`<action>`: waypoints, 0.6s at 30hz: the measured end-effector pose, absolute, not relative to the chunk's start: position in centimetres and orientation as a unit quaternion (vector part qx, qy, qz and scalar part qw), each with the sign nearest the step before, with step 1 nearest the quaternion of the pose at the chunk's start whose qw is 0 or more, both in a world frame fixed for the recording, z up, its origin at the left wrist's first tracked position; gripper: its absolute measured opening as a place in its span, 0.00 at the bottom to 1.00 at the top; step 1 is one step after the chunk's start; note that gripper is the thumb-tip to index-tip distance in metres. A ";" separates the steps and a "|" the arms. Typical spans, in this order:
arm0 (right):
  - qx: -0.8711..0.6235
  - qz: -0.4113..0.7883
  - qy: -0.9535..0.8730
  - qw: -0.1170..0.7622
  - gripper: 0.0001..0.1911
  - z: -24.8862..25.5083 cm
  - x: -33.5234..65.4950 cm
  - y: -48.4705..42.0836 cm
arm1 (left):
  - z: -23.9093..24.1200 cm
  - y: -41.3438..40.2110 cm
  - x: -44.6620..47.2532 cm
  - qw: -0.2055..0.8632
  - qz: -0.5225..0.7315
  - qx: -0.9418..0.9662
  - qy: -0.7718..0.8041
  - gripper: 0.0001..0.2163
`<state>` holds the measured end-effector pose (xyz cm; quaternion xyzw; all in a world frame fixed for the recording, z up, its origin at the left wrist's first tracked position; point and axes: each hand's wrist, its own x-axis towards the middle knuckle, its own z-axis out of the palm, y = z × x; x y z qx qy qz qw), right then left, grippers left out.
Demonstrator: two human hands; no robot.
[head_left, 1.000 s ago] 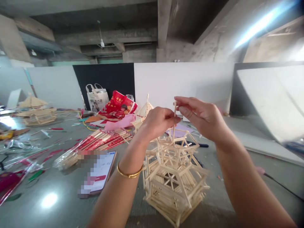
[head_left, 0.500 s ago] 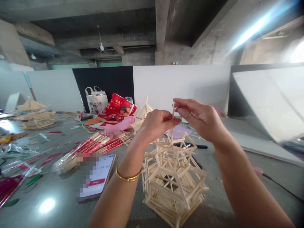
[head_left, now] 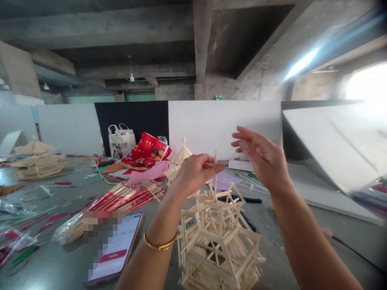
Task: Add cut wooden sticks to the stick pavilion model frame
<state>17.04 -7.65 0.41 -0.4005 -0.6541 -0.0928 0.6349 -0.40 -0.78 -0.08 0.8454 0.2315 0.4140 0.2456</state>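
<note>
- Right hand (head_left: 263,159): now clear of the stick's top, where it was beside it half a second ago; fingers loosely spread, holding nothing.
- Left hand (head_left: 195,171): fingers still pinched about the upright stick (head_left: 215,184); by judgement, it alone now steadies that piece.
- Stick frame (head_left: 222,241): on the tabletop (head_left: 60,266), beneath both hands, the stick rising at its upper tier.
- View: contents sit lower than before; frame's base now cut by the bottom edge.
</note>
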 end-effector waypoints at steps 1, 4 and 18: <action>-0.400 -0.103 -0.648 0.640 0.18 0.5 17.2 -7.7 | -0.1 -0.7 -0.4 0.249 0.413 0.845 0.230 0.17; -0.408 -0.137 -0.640 0.637 0.19 0.9 17.6 -8.2 | -0.3 -0.5 -0.5 0.262 0.404 0.846 0.230 0.18; -0.231 -0.369 -0.271 0.858 0.11 3.2 26.8 -11.5 | 0.0 0.5 -1.5 0.326 0.505 0.777 0.187 0.18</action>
